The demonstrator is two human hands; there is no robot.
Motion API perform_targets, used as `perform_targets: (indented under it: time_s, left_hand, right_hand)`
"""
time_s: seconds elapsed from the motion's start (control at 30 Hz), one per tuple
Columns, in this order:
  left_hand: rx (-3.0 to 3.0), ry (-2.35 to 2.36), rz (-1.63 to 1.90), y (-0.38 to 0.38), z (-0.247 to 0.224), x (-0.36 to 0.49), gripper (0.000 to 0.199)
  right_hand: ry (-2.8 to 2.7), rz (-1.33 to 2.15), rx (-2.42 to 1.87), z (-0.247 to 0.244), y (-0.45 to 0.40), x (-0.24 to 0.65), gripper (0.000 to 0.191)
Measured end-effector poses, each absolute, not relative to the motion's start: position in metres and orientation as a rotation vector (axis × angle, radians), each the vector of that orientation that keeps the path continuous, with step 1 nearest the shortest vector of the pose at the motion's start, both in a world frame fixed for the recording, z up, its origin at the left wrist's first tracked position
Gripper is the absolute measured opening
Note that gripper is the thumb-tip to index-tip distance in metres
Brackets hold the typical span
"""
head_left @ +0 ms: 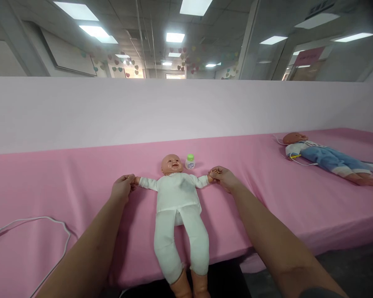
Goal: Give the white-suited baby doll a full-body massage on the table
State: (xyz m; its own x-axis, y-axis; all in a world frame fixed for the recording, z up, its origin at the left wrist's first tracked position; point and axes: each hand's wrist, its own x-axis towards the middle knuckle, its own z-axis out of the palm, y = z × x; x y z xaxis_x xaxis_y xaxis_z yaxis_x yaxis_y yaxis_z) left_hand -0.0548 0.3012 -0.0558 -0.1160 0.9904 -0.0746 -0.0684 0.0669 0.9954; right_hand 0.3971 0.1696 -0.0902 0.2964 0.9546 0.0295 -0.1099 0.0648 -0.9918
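Left hand (123,187) and right hand (223,177) each closed around a wrist of the white-clothed baby doll (177,207), arms spread. Green-capped bottle (190,162) beside its head, label unreadable; second doll (325,157) far right; white cable (49,221) left.

Glossy plastic doll (175,194), matt cloth suit

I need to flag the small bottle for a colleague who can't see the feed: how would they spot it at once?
On the long pink table, find the doll in white whose arms the left hand and right hand hold outstretched. The bottle stands upright just right of its head: small, white, green-capped, the only container there.
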Motion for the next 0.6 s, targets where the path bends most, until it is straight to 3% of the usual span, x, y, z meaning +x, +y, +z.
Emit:
perform_targets:
  time_s: [0.33,0.5,0.6]
  left_hand:
    - [1.035,1.298,1.274,0.307,-0.059,-0.055,0.025]
    - [1.004,1.202,1.287,0.305,-0.057,-0.056,0.038]
    - [1.006,1.129,1.281,0.302,-0.055,-0.056,0.038]
  right_hand:
    - [-0.703,0.818,-1.412,-0.097,0.180,0.398,0.023]
    - [-0.706,0.953,-1.285,-0.089,0.173,0.399,0.040]
    - [-0.731,1.087,-1.096,-0.080,0.167,0.398,0.038]
